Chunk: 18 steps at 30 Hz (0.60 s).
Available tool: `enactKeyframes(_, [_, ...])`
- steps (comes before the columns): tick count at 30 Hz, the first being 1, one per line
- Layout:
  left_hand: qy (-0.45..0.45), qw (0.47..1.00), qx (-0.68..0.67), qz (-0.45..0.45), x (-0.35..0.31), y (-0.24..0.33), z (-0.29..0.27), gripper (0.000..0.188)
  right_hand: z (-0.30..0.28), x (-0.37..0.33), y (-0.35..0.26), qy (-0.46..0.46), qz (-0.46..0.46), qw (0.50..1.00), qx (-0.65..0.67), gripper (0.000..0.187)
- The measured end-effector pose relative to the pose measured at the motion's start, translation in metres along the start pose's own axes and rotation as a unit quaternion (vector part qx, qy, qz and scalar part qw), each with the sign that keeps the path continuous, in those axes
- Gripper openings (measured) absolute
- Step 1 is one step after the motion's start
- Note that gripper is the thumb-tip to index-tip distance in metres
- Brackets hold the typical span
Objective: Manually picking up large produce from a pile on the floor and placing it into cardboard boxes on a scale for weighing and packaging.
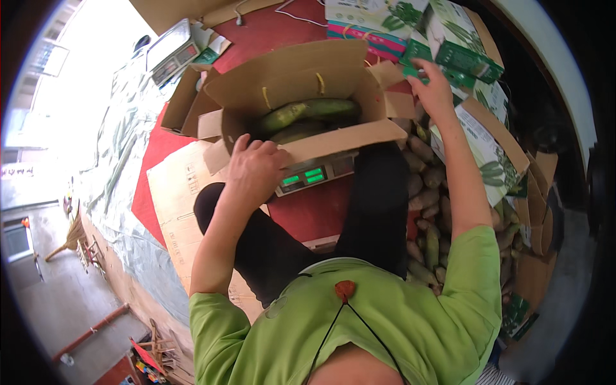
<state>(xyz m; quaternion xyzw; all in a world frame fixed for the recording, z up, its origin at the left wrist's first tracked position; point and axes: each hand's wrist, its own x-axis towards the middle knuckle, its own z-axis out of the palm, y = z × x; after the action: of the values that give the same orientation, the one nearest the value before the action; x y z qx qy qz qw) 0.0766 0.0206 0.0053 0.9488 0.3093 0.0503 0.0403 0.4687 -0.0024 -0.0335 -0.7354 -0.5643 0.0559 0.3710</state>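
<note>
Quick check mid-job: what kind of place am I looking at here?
Probably a produce packing spot on a floor. An open cardboard box of green corn ears sits on a digital scale, more ears are piled on the right, and printed green cartons are stacked behind.

Red floor mat [308, 215] carries a scale [316, 174] (display lit green) and flattened cardboard [176, 192].

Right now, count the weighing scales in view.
2. One scale sits under the open cardboard box by the left hand; another scale lies upper left. Others may be hidden.
</note>
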Motion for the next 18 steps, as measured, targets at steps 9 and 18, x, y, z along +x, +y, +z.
enactKeyframes(9, [0.018, 1.000, 0.023, -0.005, 0.019, -0.022, 0.008, 0.006, 0.073, 0.083, -0.065, -0.128, -0.170, 0.966, -0.144, 0.044])
enactKeyframes(18, [0.037, 0.999, -0.005, -0.037, 0.002, -0.052, 0.006, 0.010, 0.079, 0.100, -0.115, -0.210, -0.182, 0.942, -0.185, 0.017])
